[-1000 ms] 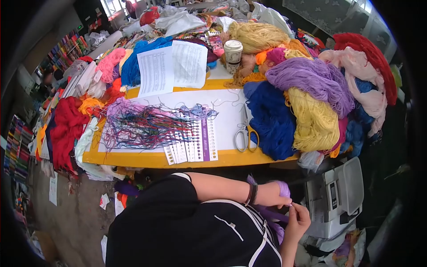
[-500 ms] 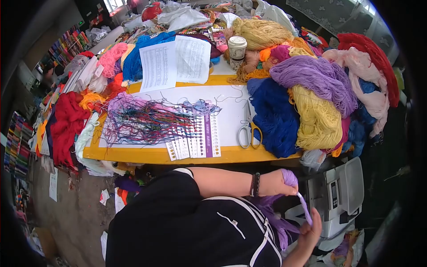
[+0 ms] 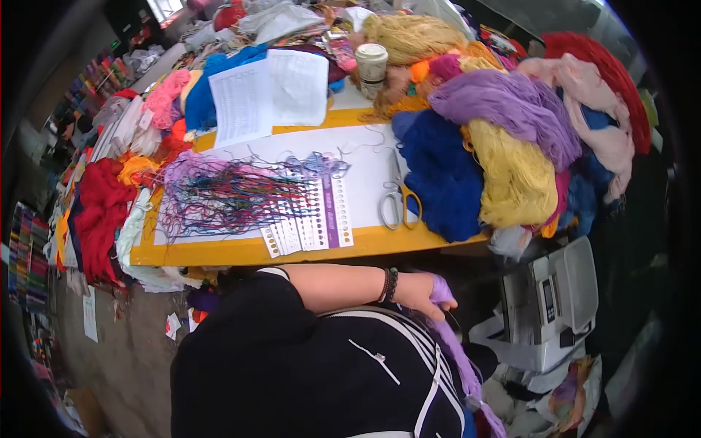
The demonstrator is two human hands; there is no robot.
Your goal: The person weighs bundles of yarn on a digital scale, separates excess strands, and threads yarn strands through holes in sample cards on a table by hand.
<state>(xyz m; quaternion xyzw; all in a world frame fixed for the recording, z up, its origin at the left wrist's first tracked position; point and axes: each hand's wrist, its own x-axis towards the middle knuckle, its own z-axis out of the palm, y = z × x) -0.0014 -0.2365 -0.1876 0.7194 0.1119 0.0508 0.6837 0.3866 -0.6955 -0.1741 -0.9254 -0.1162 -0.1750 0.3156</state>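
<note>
My left hand [image 3: 420,293], with dark bracelets at the wrist, is closed around a skein of light purple yarn [image 3: 458,350] at the lower right, in front of my body. Part of the yarn loops over the back of the hand, and the rest hangs down to the bottom edge. My right hand is not visible. On the table above, scissors [image 3: 399,206] lie beside a dark blue yarn pile [image 3: 442,175]. White cards with holes [image 3: 310,223] hold many coloured threads [image 3: 241,196], spread out to the left.
The yellow-edged table [image 3: 197,253] bears printed sheets [image 3: 243,102], a paper cup [image 3: 371,69], purple yarn [image 3: 504,109] and yellow yarn [image 3: 511,175]. Red yarn [image 3: 102,212] hangs at the left. A grey-white machine [image 3: 544,303] stands at the right, near plastic bags.
My left hand has moved left and slightly down, still holding the purple yarn. My right hand, earlier pulling at the strand, has left the view. The yarn now hangs lower.
</note>
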